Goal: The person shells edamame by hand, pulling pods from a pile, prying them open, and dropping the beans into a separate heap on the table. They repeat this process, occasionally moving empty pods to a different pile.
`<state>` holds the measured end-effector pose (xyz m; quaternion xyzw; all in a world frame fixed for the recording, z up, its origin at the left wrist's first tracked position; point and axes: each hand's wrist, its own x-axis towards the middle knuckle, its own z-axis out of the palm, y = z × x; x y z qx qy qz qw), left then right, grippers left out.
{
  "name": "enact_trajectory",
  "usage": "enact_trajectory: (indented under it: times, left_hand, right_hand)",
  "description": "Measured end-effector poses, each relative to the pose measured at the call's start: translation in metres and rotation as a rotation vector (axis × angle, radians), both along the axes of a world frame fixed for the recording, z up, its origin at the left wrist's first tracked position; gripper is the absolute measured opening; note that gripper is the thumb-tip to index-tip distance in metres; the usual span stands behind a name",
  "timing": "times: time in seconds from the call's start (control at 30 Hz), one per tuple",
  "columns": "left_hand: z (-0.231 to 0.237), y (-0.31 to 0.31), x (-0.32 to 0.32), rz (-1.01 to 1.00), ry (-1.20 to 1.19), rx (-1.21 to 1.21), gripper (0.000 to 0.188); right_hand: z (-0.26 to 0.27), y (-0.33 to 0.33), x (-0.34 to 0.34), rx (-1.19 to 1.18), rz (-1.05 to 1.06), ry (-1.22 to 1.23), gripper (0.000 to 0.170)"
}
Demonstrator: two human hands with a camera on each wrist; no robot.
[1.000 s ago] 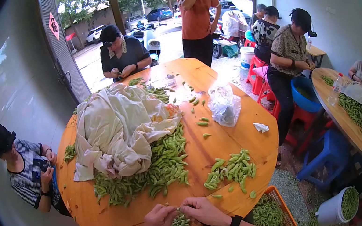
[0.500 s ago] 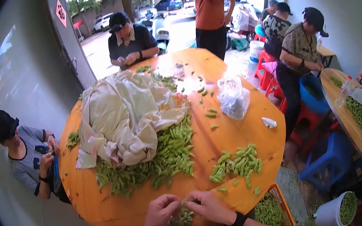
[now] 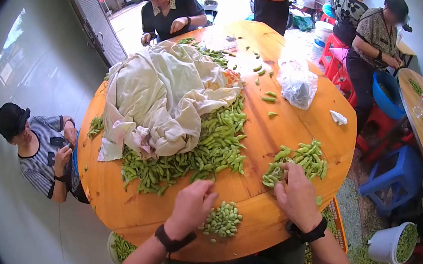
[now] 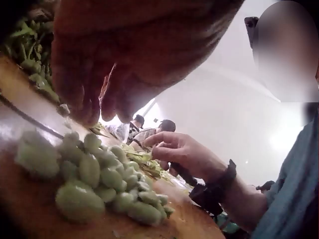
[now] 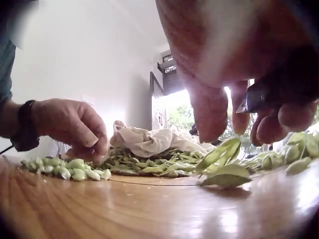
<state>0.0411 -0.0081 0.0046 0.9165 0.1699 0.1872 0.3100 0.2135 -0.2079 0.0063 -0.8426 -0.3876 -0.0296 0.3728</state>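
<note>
My left hand [image 3: 193, 206] hovers beside a small heap of shelled green beans [image 3: 223, 219], its fingers loosely curled downward. In the left wrist view its fingertips [image 4: 87, 112] hang just behind the beans, with nothing plainly between them. Over a loose group of green pods [image 3: 309, 158] reaches my right hand [image 3: 298, 193], thumb and fingers apart. From close by, a split pod [image 5: 222, 162] lies under its fingertips, and a dark thing with a glinting tip [image 5: 244, 103] shows against those fingers. Both wrists wear black bands.
A pale cloth [image 3: 159, 96] covers much of a big pod pile [image 3: 216, 138] on the round wooden table [image 3: 249, 210]. Farther back are a plastic bag [image 3: 295, 84] and scattered pods. An orange crate [image 3: 339, 224] stands below the right edge. Other people sit or stand around.
My hands met over the bean heap earlier; now they are apart. The right has gone out to the pods on the right, the left has drawn back left of the beans. The view has tilted down.
</note>
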Motion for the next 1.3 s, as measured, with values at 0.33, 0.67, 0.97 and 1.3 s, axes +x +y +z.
enact_trajectory:
  times: [0.33,0.67,0.97,1.3]
  left_hand:
    - [-0.009,0.021,0.013,0.057,0.151,0.278,0.016]
    - [0.01,-0.027,-0.009,0.103,0.047,-0.967,0.011]
    - [0.003,-0.037,-0.013,0.076,-0.016,-0.699,0.011]
    - [0.008,-0.043,-0.009,-0.042,-0.138,-0.045,0.011]
  right_hand:
    - [-0.011,0.011,-0.025,0.132,0.42,0.332,0.018]
    - [-0.005,0.036,-0.05,0.125,0.407,0.471,0.031]
    - [-0.007,0.038,-0.053,0.132,0.448,0.427,0.023]
    - [-0.015,0.04,-0.054,0.06,0.436,0.307,0.017]
